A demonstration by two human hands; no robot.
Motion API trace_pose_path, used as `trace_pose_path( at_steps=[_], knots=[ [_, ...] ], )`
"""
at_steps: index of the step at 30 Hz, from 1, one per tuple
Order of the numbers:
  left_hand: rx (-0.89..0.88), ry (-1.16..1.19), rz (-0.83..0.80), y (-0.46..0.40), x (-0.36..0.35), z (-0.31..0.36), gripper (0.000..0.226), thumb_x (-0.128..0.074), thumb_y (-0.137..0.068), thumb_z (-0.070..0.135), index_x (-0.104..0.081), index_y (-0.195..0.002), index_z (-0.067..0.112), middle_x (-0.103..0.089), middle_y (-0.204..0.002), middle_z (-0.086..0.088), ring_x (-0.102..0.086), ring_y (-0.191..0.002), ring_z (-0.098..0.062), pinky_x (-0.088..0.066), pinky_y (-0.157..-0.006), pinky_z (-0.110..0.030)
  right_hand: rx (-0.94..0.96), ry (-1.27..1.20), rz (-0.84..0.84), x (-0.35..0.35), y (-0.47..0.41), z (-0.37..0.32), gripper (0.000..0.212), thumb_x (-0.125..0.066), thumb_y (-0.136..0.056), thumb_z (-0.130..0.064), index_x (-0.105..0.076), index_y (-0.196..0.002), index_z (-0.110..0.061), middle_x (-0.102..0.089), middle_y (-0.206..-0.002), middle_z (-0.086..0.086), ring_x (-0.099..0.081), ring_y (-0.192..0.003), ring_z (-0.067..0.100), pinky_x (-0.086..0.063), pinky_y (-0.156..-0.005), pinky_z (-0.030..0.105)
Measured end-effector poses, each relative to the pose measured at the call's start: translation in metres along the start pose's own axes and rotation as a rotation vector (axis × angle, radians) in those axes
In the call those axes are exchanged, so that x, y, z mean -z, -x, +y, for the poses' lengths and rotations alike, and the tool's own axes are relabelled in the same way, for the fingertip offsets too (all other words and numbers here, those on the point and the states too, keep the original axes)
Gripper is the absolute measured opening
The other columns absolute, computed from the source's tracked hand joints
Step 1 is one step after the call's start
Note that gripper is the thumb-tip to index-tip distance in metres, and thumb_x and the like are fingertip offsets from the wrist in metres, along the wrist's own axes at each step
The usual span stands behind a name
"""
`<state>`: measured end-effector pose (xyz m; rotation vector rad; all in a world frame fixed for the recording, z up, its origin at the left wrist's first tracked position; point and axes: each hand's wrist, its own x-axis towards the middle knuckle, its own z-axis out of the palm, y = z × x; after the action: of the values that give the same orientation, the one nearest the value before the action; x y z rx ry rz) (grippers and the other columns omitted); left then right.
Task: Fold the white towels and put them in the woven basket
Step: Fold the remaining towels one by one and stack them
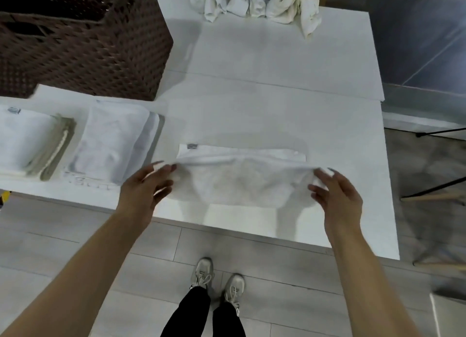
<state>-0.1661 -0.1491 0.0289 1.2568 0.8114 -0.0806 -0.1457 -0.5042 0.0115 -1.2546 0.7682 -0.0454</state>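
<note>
You are standing at the near edge of the tabletop (252, 104), and your left hand (146, 185) and right hand (335, 188) are each pinching a corner of the white towel (239, 178), fingers curled onto the cloth, lifting its near edge while the far edge with the label is lying flat toward 12 o'clock. You are carrying that lifted edge over for a fold, by my reading. The middle is sagging between your hands, so it could bunch or crease if you lay it down slack; a corner could also slip from a light pinch and leave the edges misaligned. At 10 o'clock two folded stacks (108, 140) are waiting side by side. Beyond them, at 11 o'clock, the woven basket (100, 46) is standing on the tabletop. At 12 o'clock, far off, unfolded towels (252, 4) are lying crumpled.
</note>
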Motion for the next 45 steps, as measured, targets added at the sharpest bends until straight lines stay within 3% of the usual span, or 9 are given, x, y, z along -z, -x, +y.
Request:
trace_pose_path(
  at_steps=[8, 13, 17, 21, 24, 28, 34, 40, 45],
  knots=[
    [-0.048, -0.115, 0.093, -0.078, -0.030, -0.004, 0.036, -0.068, -0.095, 0.021, -0.062, -0.125, 0.002, -0.078, -0.098, -0.003, -0.068, -0.072, -0.019, -0.061, -0.070, -0.025, 0.026, 0.132, 0.031, -0.042, -0.074, 0.012, 0.017, -0.073, -0.089, -0.007, -0.069, -0.105, -0.013, -0.078, -0.100, 0.012, -0.077, -0.077, 0.029, -0.062, -0.066, 0.033],
    [-0.086, -0.239, 0.123, -0.109, -0.036, -0.024, 0.049, -0.074, -0.091, 0.020, -0.055, -0.136, 0.012, -0.077, -0.100, -0.005, -0.072, -0.075, -0.012, -0.059, -0.078, -0.026, 0.073, 0.274, 0.034, -0.045, -0.100, 0.035, 0.035, -0.069, -0.090, -0.010, -0.059, -0.123, -0.019, -0.076, -0.104, 0.008, -0.076, -0.089, 0.022, -0.061, -0.087, 0.038],
    [-0.435, -0.745, -0.014, -0.091, -0.039, -0.054, 0.056, -0.066, -0.095, 0.026, -0.044, -0.146, 0.031, -0.062, -0.129, 0.014, -0.064, -0.099, 0.005, -0.046, -0.089, -0.011, 0.383, 0.736, -0.010, -0.045, -0.093, 0.054, 0.044, -0.059, -0.092, -0.015, -0.052, -0.131, -0.033, -0.068, -0.109, -0.008, -0.066, -0.092, 0.007, -0.051, -0.082, 0.026],
    [-0.975, -1.168, -0.342, -0.056, -0.052, -0.105, 0.039, -0.054, -0.100, 0.023, -0.056, -0.138, 0.020, -0.057, -0.142, -0.001, -0.054, -0.127, -0.021, -0.041, -0.109, -0.040, 0.861, 1.180, -0.333, -0.051, -0.098, 0.072, 0.036, -0.054, -0.091, -0.019, -0.065, -0.126, -0.024, -0.066, -0.128, -0.002, -0.060, -0.117, 0.022, -0.046, -0.100, 0.038],
    [-1.045, -1.334, -0.459, -0.038, -0.059, -0.139, 0.043, -0.048, -0.100, 0.032, -0.053, -0.142, 0.026, -0.052, -0.147, 0.002, -0.051, -0.125, -0.024, -0.041, -0.103, -0.041, 0.885, 1.368, -0.435, -0.047, -0.102, 0.093, 0.041, -0.051, -0.096, -0.033, -0.062, -0.133, -0.022, -0.059, -0.143, 0.004, -0.055, -0.132, 0.024, -0.040, -0.111, 0.044],
    [-1.080, -1.482, -0.360, -0.041, -0.053, -0.147, 0.046, -0.045, -0.101, 0.039, -0.050, -0.145, 0.026, -0.051, -0.145, 0.001, -0.050, -0.124, -0.026, -0.038, -0.101, -0.043, 0.909, 1.409, -0.250, -0.039, -0.078, 0.113, 0.038, -0.058, -0.096, -0.032, -0.063, -0.132, -0.020, -0.062, -0.137, 0.007, -0.058, -0.122, 0.031, -0.043, -0.104, 0.046],
    [-1.024, -1.559, -0.256, -0.063, -0.047, -0.131, 0.040, -0.044, -0.099, 0.048, -0.058, -0.130, 0.028, -0.051, -0.144, 0.000, -0.042, -0.136, -0.033, -0.028, -0.114, -0.050, 0.894, 1.395, 0.002, -0.036, -0.011, 0.147, 0.017, -0.058, -0.094, -0.024, -0.070, -0.102, -0.017, -0.062, -0.088, 0.005, -0.055, -0.077, 0.030, -0.035, -0.078, 0.041],
    [-0.902, -1.552, -0.334, -0.076, -0.048, -0.125, 0.052, -0.054, -0.089, 0.050, -0.053, -0.136, 0.026, -0.036, -0.159, -0.004, -0.033, -0.144, -0.034, -0.026, -0.115, -0.046, 0.886, 1.338, -0.092, -0.036, 0.040, 0.183, 0.020, -0.053, -0.094, -0.023, -0.070, -0.102, -0.018, -0.066, -0.091, 0.000, -0.055, -0.080, 0.025, -0.037, -0.084, 0.041],
    [-1.165, -1.497, -0.414, -0.049, -0.030, -0.137, 0.049, -0.066, -0.088, 0.044, -0.062, -0.129, 0.017, -0.048, -0.146, -0.013, -0.050, -0.127, -0.034, -0.038, -0.105, -0.046, 0.844, 1.275, -0.131, -0.033, 0.032, 0.184, 0.023, -0.050, -0.094, -0.021, -0.070, -0.105, -0.020, -0.067, -0.094, -0.004, -0.056, -0.085, 0.024, -0.035, -0.084, 0.038]
  ],
)
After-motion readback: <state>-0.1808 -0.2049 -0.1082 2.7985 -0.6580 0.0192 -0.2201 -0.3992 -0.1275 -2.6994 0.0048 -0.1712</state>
